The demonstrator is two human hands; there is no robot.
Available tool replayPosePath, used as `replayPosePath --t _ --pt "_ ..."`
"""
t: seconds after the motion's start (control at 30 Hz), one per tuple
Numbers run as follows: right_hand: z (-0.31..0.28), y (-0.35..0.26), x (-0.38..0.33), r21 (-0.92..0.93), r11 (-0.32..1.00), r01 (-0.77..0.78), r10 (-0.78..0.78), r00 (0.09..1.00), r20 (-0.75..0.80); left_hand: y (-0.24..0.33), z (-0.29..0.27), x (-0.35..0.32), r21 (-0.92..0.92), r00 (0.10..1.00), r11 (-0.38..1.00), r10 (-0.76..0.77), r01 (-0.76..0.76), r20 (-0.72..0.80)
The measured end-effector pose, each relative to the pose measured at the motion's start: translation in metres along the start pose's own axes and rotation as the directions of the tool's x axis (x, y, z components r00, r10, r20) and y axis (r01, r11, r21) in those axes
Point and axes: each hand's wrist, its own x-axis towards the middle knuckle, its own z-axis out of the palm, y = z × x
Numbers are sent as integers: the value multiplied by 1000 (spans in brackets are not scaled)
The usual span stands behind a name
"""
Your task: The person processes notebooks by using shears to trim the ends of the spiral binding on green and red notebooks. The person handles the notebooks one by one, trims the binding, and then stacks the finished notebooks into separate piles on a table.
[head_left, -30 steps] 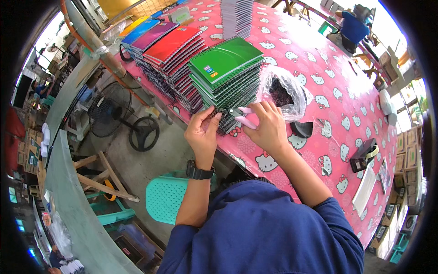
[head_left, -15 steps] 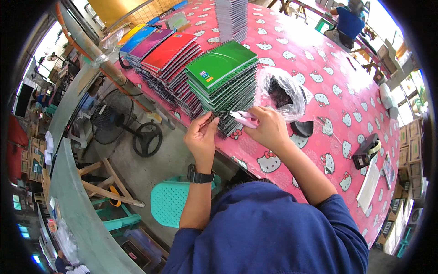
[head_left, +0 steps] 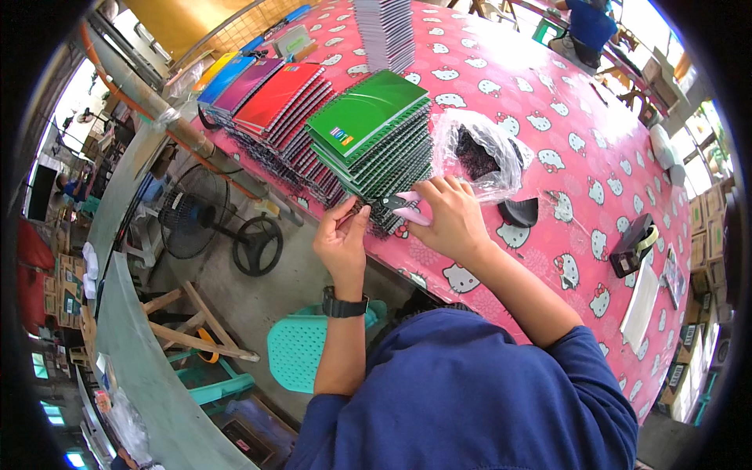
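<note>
A tall stack of spiral-bound notebooks (head_left: pixel 368 117) with green covers stands near the table's edge, its coils toward me. My right hand (head_left: pixel 453 219) grips pliers (head_left: pixel 406 208) with pink handles and dark jaws. The handles are spread, and the jaws point left at the stack's lower near corner. Beside that corner, my left hand (head_left: pixel 341 239) is closed in a pinch, thumb against fingers, close to the jaws. What lies between its fingertips is too small to make out. A black watch is on my left wrist.
Red notebooks (head_left: pixel 283 98) and purple, blue and yellow ones stand left of the green stack. A plastic bag (head_left: pixel 513 160) with black contents lies to its right, near a black curved piece (head_left: pixel 518 211) and a tape dispenser (head_left: pixel 633 247). A teal stool (head_left: pixel 298 356) stands below.
The pliers have moved left, toward my left hand, and their handles are spread wider. My left hand keeps its pinch by the stack's corner. The whole view has shifted slightly.
</note>
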Motion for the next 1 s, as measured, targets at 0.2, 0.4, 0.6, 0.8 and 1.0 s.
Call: replayPosePath --t 0.2,0.4,0.6,0.8,1.0 --pt "2 0 1 -20 999 34 -35 999 -34 4 0 -2 73 1000 997 9 -9 5" --pt "4 2 2 99 990 -101 87 987 131 5 3 -3 42 1000 999 -14 15 -17" --pt "7 9 -1 71 997 4 -2 999 -35 0 2 -2 52 1000 999 8 -8 -1" --pt "8 7 -1 -22 1000 2 -3 999 -33 -2 3 -1 22 1000 1000 18 -18 -1" --pt "6 6 2 53 984 -168 153 965 212 -1 3 -4 57 1000 998 -11 10 14"
